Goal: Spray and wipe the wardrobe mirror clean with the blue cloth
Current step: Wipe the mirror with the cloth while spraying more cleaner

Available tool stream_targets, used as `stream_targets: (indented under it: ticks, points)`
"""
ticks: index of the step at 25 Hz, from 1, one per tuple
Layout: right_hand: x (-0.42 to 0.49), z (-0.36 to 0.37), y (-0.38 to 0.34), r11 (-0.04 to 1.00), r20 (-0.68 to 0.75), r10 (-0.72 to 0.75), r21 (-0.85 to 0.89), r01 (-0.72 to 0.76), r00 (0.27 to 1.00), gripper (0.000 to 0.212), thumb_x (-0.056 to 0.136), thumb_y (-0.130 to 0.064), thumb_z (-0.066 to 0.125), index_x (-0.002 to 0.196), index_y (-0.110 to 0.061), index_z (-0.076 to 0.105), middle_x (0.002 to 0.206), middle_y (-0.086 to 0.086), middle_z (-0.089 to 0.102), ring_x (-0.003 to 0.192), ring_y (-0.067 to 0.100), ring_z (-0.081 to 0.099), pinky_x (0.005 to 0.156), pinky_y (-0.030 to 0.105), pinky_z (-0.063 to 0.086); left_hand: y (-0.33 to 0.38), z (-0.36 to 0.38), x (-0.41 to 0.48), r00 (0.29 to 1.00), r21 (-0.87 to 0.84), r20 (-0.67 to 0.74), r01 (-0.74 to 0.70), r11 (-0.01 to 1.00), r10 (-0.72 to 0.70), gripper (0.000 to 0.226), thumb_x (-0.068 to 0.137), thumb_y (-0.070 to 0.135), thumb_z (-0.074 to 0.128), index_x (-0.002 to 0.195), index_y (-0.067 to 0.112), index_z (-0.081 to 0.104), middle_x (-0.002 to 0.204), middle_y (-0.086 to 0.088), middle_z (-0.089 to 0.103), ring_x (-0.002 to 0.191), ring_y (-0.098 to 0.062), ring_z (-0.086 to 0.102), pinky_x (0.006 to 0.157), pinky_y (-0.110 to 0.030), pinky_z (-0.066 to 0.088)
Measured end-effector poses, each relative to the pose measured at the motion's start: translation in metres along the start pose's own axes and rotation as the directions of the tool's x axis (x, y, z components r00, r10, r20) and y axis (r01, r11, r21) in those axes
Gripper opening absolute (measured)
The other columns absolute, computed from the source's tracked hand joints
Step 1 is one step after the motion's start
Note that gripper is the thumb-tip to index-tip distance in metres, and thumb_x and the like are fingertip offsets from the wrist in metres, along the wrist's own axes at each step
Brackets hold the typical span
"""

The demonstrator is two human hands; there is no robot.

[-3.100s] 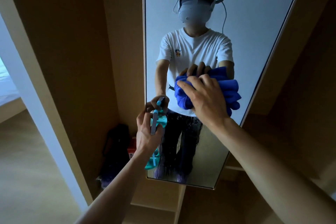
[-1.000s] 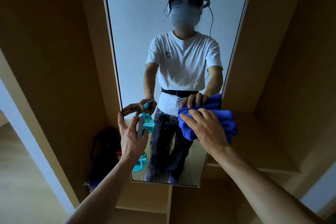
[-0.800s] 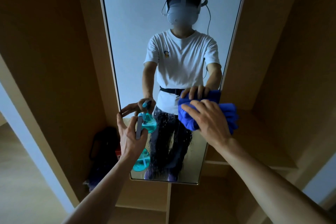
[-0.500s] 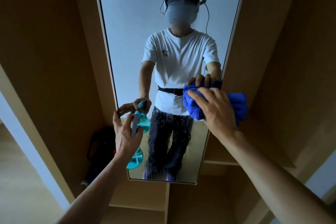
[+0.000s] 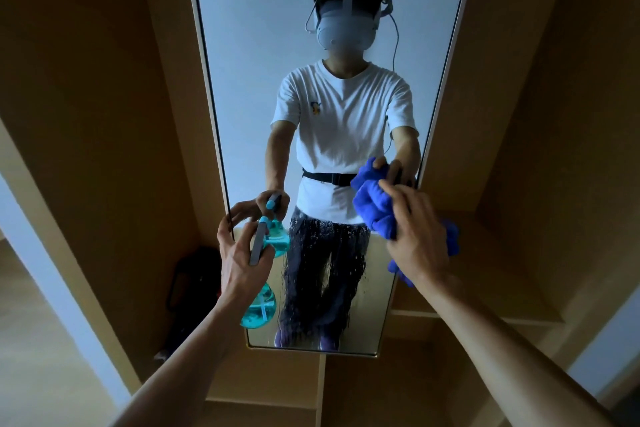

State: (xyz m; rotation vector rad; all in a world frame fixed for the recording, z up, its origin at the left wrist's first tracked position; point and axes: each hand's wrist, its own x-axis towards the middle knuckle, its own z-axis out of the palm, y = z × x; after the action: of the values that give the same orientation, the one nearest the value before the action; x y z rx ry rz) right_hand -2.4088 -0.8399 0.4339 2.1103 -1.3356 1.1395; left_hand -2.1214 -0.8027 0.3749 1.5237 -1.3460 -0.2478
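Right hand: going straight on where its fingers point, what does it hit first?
The blue cloth that the right hand grips comes first. Behind it is the mirror glass near its right edge. The cloth may be touching it; depth is unclear.

The upper glass of the mirror [image 5: 263, 80] lies open from edge to edge, above both hands. Lower down, the right hand [image 5: 415, 236] gripping the blue cloth [image 5: 374, 208] crowds the right edge, close by the wooden side panel [image 5: 502, 114]. The left hand [image 5: 239, 260] holding the spray bottle [image 5: 258, 308] blocks the left edge. Wet glass shows between them. A dark bag [image 5: 194, 281] fills the low corner left of the mirror; a shelf [image 5: 491, 253] juts at right.
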Motion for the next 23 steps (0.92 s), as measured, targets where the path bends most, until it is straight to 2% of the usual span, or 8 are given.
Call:
stream_targets:
  ticks: [4,7,10,12,16,20,21,23]
  points:
    - [0.025,-0.01,-0.01,0.98,-0.141,0.195,0.058,-0.189,0.971,0.063,0.082,-0.006,0.064,0.142,-0.012,0.047,0.13,0.01,0.059,0.116,0.032,0.056,0.082,0.041,0.054,0.001,-0.004,0.003,1.0,-0.005,0.003,0.007,1.0,-0.007,0.043,0.084,0.007,0.072,0.12,0.027,0.063,0.159,-0.005,0.023,0.134,-0.039,0.043,0.098,-0.055,0.051]
    - [0.026,-0.01,-0.012,0.95,-0.13,0.308,0.102,-0.296,0.943,0.057,0.089,-0.015,0.061,0.144,-0.017,0.046,0.133,0.006,0.057,0.118,0.028,0.055,0.084,0.043,0.056,0.001,-0.01,0.01,1.0,-0.008,0.01,-0.007,1.0,0.007,0.04,0.083,0.008,0.074,0.117,0.027,0.063,0.158,-0.007,0.027,0.128,-0.04,0.048,0.094,-0.054,0.053]
    - [0.017,-0.008,-0.014,0.884,-0.03,0.446,0.171,-0.435,0.895,0.075,0.083,-0.006,0.069,0.15,-0.02,0.037,0.142,0.01,0.048,0.123,0.03,0.05,0.097,0.044,0.049,-0.002,-0.015,0.013,0.998,0.022,0.049,-0.037,0.999,0.036,0.037,0.084,0.011,0.074,0.116,0.026,0.063,0.156,-0.009,0.031,0.117,-0.035,0.054,0.081,-0.041,0.053]
    - [0.015,-0.005,-0.015,0.867,-0.03,0.471,0.198,-0.457,0.882,0.073,0.083,-0.006,0.07,0.148,-0.021,0.04,0.14,0.009,0.049,0.122,0.031,0.052,0.097,0.045,0.05,-0.004,-0.02,0.012,0.996,0.035,0.066,-0.057,0.998,0.055,0.037,0.084,0.01,0.075,0.117,0.024,0.064,0.158,-0.01,0.031,0.109,-0.028,0.054,0.077,-0.033,0.048]
    - [0.025,0.007,-0.015,0.827,-0.105,0.529,0.285,-0.484,0.842,0.037,0.094,-0.033,0.059,0.13,-0.026,0.054,0.114,-0.003,0.06,0.106,0.021,0.062,0.082,0.042,0.057,-0.002,-0.028,0.013,0.996,-0.009,0.09,-0.024,1.0,0.024,0.04,0.086,0.008,0.075,0.123,0.018,0.064,0.152,-0.011,0.038,0.111,-0.027,0.053,0.081,-0.031,0.043]
    - [0.029,0.014,-0.034,0.854,-0.259,0.464,0.387,-0.349,0.847,0.014,0.093,-0.018,0.059,0.106,-0.018,0.055,0.088,-0.012,0.056,0.08,0.012,0.054,0.073,0.033,0.054,-0.002,-0.039,0.014,0.989,-0.032,0.145,-0.021,0.999,0.025,0.045,0.087,0.019,0.072,0.13,0.019,0.06,0.146,-0.007,0.04,0.108,-0.016,0.046,0.083,-0.029,0.041]
    - [0.031,0.021,-0.039,0.853,-0.242,0.452,0.397,-0.338,0.859,0.011,0.093,-0.019,0.056,0.103,-0.014,0.055,0.087,-0.008,0.058,0.081,0.016,0.056,0.073,0.037,0.054,-0.003,-0.042,0.015,0.986,-0.042,0.167,-0.022,0.999,0.029,0.046,0.086,0.023,0.071,0.131,0.02,0.06,0.144,-0.005,0.04,0.108,-0.016,0.046,0.082,-0.027,0.041]
    - [0.037,0.039,-0.056,0.867,-0.157,0.423,0.355,-0.348,0.892,0.028,0.096,-0.025,0.046,0.112,-0.005,0.058,0.099,0.013,0.062,0.092,0.028,0.061,0.08,0.047,0.055,-0.005,-0.048,0.017,0.976,-0.052,0.215,-0.007,0.999,0.018,0.055,0.079,0.034,0.064,0.132,0.022,0.06,0.137,0.001,0.039,0.108,-0.016,0.047,0.078,-0.022,0.04]
